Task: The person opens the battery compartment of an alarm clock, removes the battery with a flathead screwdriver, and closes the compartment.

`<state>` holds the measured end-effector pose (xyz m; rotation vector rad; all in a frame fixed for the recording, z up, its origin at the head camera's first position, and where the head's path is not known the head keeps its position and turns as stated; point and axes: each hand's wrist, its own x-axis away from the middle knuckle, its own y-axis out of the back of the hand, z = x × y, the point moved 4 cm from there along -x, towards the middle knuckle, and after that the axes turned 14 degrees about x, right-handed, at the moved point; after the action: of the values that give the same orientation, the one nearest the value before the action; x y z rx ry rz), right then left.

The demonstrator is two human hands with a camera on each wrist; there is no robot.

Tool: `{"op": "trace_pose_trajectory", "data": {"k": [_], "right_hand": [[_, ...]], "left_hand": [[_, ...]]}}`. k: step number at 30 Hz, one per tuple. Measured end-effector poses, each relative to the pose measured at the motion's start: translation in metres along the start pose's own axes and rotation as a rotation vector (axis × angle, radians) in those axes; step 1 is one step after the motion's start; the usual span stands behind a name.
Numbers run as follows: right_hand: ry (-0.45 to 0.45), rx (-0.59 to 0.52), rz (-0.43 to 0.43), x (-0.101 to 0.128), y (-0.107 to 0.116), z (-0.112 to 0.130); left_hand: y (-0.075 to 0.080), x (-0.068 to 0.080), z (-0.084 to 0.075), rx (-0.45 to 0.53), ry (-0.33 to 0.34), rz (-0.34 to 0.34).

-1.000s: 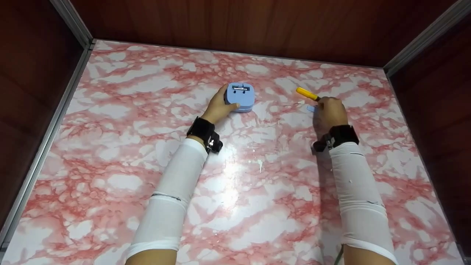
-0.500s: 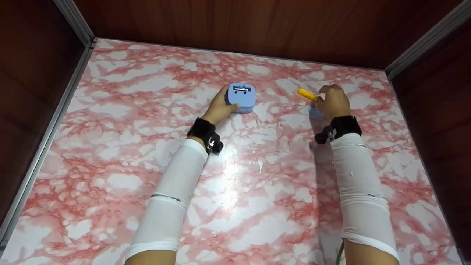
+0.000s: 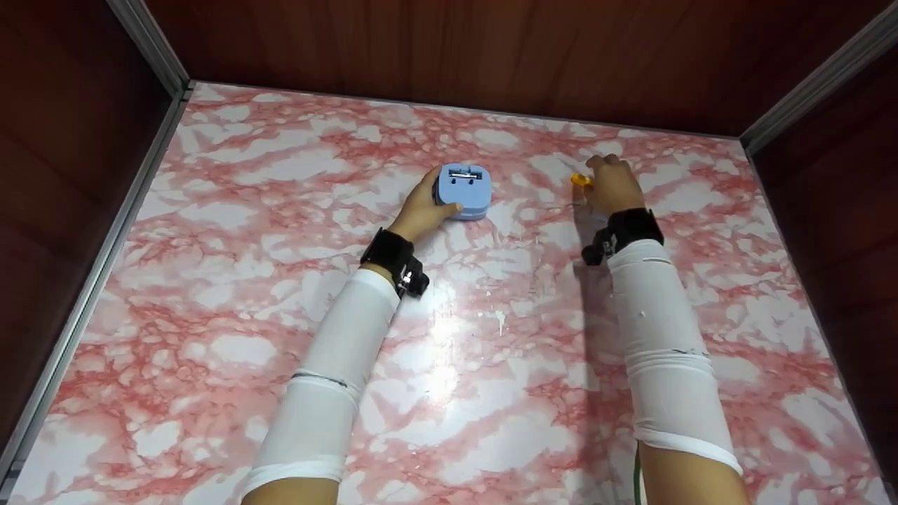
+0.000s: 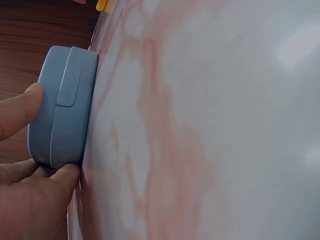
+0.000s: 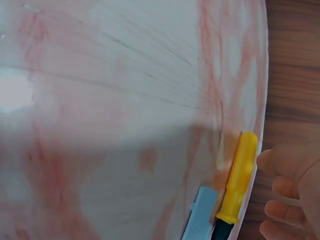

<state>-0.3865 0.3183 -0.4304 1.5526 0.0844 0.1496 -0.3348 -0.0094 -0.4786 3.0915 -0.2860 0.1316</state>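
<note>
Left hand point(image 3: 424, 208) grips a blue case point(image 3: 467, 196); right hand point(image 3: 616, 185), fingers loose, hovers beside a yellow-handled tool point(image 5: 240, 180) lying slantwise, handle left.

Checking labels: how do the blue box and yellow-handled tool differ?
The blue box is squarish with rounded corners; the yellow-handled tool is long and slim.
The box is pale blue; the tool is yellow and black.
The left hand grips the box; the tool is beside the right hand.
Both appear to rest on the tabletop.

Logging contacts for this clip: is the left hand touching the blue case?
Touching. The left wrist view shows the left hand gripping the blue case, thumb and fingertip against its surface.
</note>
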Motion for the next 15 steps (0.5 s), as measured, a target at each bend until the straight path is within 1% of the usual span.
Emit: {"op": "trace_pose_trajectory", "data": {"k": [3, 7, 12, 15], "right_hand": [[0.023, 0.010, 0.018, -0.003, -0.004, 0.003], [0.034, 0.014, 0.030, -0.006, -0.008, 0.008], [0.046, 0.059, 0.073, -0.004, -0.011, 0.016], [0.043, 0.082, 0.071, -0.003, -0.011, 0.019]], "left_hand": [[0.001, -0.002, 0.000, -0.020, -0.008, -0.005], [0.001, -0.004, -0.002, -0.014, -0.014, -0.003], [0.001, -0.003, 0.000, -0.002, 0.020, 0.003], [0.000, -0.002, 0.001, -0.005, 0.034, 0.002]]}}
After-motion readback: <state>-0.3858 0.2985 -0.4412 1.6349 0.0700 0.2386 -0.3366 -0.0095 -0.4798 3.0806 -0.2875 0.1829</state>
